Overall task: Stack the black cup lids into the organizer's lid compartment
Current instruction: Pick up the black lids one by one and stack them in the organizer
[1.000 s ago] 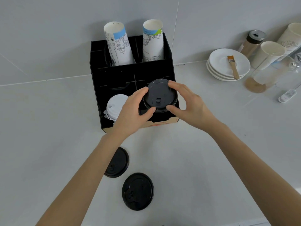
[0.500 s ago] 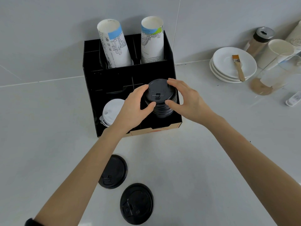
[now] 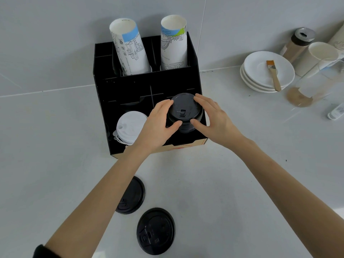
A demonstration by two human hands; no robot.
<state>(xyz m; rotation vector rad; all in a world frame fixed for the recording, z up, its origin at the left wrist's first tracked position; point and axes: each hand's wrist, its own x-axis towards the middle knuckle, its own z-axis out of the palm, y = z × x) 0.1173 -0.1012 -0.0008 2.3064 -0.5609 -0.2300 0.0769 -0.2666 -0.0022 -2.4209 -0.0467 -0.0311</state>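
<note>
- My left hand [image 3: 158,125] and my right hand [image 3: 214,118] were both closed around the stack of black lids [image 3: 184,112], one hand on each side, with the thumbs on the near edge and the fingers on the far edge.
- The stack stood in the front right compartment of the black organizer [image 3: 130,86], and its top lid rose above the compartment walls.
- Just to the left of my left hand, a stack of white lids [image 3: 128,127] sat in the front left compartment.
- Behind my hands, two columns of paper cups [image 3: 130,51] stood in the back compartments of the organizer, against the wall.
- Near to me from the grip, two loose black lids lay flat on the counter [image 3: 232,183]: one lid [image 3: 133,196] partly under my left forearm, and another lid [image 3: 156,231] closer to me, a little to the right of it.
- Well apart to the right of my right hand, there was a pile of white plates [image 3: 260,71] with a brush [image 3: 273,74] on top.
</note>
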